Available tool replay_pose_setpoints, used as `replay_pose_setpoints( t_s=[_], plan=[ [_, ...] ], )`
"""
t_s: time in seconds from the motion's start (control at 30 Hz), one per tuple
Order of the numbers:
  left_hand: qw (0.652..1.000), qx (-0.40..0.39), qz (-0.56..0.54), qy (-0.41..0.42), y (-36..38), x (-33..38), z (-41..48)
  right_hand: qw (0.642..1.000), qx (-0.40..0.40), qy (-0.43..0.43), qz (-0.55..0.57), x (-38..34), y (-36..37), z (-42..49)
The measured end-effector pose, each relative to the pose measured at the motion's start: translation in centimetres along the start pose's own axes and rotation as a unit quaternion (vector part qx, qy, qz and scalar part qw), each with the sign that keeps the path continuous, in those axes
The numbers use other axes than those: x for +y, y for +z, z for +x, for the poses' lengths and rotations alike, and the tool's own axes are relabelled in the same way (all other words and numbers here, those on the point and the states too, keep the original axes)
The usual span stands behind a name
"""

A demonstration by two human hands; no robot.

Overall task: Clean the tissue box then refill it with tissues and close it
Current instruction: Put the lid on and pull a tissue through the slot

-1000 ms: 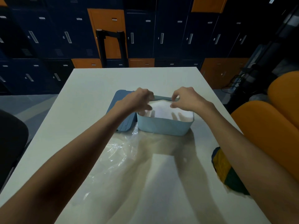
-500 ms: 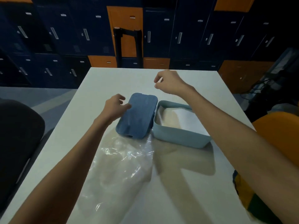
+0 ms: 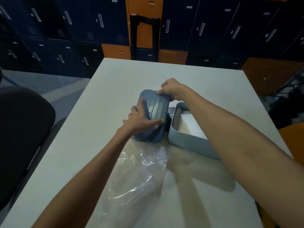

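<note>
**A:** Where does the view sit?

**B:** On the person's head, over the near side of the table [image 3: 98,112], facing forward and down.

**A:** How near?

**B:** Close. Both forearms run in from the bottom edge, and the left hand [image 3: 139,119] and right hand [image 3: 172,88] meet on the lid [image 3: 156,109] near mid-frame.

**A:** And farther off?

**B:** The wide lens reaches the table's far edge and the lockers [image 3: 74,22] behind it, which lean at the sides.

**A:** Any overlap?

**B:** There's one view only.
</note>
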State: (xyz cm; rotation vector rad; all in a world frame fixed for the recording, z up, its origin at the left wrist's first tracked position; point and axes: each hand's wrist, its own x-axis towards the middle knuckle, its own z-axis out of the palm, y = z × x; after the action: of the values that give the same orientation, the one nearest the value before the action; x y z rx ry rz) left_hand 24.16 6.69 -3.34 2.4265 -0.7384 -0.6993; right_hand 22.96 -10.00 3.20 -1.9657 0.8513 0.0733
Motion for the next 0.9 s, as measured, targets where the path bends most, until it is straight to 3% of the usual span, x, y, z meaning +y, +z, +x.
replay_pose_setpoints(
  t_s=[0.07,0.2,0.33,0.43,0.5,0.63,0.9],
  plan=[
    [1.0,0.018,-0.012,0.011,-0.6,0.5,-0.1,0.993,0.019,-0.002,0.118,-0.5,-0.4,0.0],
    [0.99,0.096,-0.103,0.026,-2.4,1.4,-0.6,0.965,0.062,-0.042,0.251,-1.2,-2.7,-0.8],
    [0.947,0.177,-0.268,-0.013,-3.9,2.9,-1.1,0.925,0.103,-0.061,0.359,-0.5,-6.1,-2.8],
    [0.906,0.074,-0.411,-0.066,-4.9,4.3,-1.9,0.89,0.117,-0.065,0.436,0.8,-8.0,-5.4],
    [0.876,0.002,-0.48,-0.051,-5.2,5.2,-2.7,0.876,0.101,-0.057,0.467,2.1,-8.9,-7.4],
    [0.829,-0.033,-0.558,-0.026,-4.6,7.2,-3.7,0.88,0.089,-0.022,0.466,5.0,-10.2,-11.0],
    [0.885,-0.052,-0.462,-0.036,-2.8,7.1,-4.8,0.934,0.096,-0.008,0.344,9.0,-10.6,-15.5]
  ],
)
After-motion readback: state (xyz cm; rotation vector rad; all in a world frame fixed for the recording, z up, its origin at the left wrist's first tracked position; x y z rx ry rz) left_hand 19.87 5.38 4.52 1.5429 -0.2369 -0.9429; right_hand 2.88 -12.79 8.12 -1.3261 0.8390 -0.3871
